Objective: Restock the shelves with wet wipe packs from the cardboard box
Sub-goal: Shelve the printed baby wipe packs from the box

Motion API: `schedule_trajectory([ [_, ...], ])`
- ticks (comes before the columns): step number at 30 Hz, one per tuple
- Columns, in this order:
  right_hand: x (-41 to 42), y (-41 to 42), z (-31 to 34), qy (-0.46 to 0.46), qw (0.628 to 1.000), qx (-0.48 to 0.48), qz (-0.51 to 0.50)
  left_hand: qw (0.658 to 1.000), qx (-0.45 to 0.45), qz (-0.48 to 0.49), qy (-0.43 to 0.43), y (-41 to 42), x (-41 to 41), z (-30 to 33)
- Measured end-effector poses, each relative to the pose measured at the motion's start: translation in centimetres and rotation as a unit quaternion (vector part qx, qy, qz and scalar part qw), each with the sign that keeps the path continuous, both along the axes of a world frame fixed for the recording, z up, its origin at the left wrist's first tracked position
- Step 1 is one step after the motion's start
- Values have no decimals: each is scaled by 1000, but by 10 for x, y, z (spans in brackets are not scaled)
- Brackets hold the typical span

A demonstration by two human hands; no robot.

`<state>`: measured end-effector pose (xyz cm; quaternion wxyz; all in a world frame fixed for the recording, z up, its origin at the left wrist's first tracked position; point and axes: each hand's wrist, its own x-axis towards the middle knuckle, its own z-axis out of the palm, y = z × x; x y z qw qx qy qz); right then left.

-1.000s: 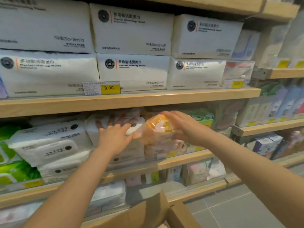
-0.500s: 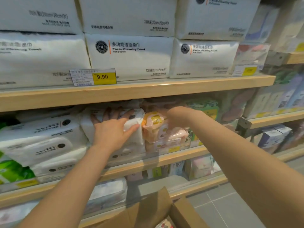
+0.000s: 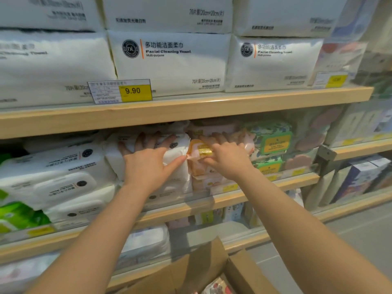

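An orange-and-pink wet wipe pack sits on top of a stack of like packs on the middle shelf. My right hand lies over it, fingers curled on its top and right side. My left hand is spread flat against the white wipe packs just left of it, thumb tip touching the orange pack's corner. The cardboard box stands open at the bottom centre, with a colourful pack showing inside.
Large white facial towel packs fill the upper shelf, with a 9.90 price tag. Green packs sit right of my right hand; white and green packs lie far left. A lower shelf holds more goods. Grey floor lies at right.
The orange pack has gone from held in front of the shelf to resting on the stack inside it. My right hand followed it in; my left hand stayed on the white packs.
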<state>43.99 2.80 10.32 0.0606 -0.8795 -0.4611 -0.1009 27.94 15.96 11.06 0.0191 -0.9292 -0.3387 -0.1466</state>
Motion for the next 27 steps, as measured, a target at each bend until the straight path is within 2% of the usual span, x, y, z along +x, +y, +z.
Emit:
schedule_trajectory([
  [6, 4, 4, 1, 51, 998, -38, 1, 1000, 8, -4, -1, -4, -3, 2],
  [9, 5, -5, 9, 103, 994, -37, 27, 1000, 22, -19, 8, -5, -8, 1],
  [11, 2, -14, 14, 99, 993, -25, 60, 999, 22, -33, -1, -6, -13, -1],
  [15, -8, -36, 14, 64, 991, 40, 107, 988, 54, -107, -95, -18, -29, -16],
  [17, -19, -55, 4, 60, 985, 83, 136, 976, 40, -146, -155, -35, -48, -31],
  [19, -37, -82, -14, 87, 978, 125, 140, 971, 2, -170, -168, -56, -73, -62],
  [21, -60, -106, -43, 137, 974, 123, 132, 975, -46, -168, -138, -75, -102, -108],
  [25, -99, -140, -121, 209, 971, 66, 98, 989, -78, -125, 1, -85, -152, -207],
  [27, -110, -147, -157, 241, 967, 39, 80, 989, -97, -92, 65, -81, -167, -235],
])
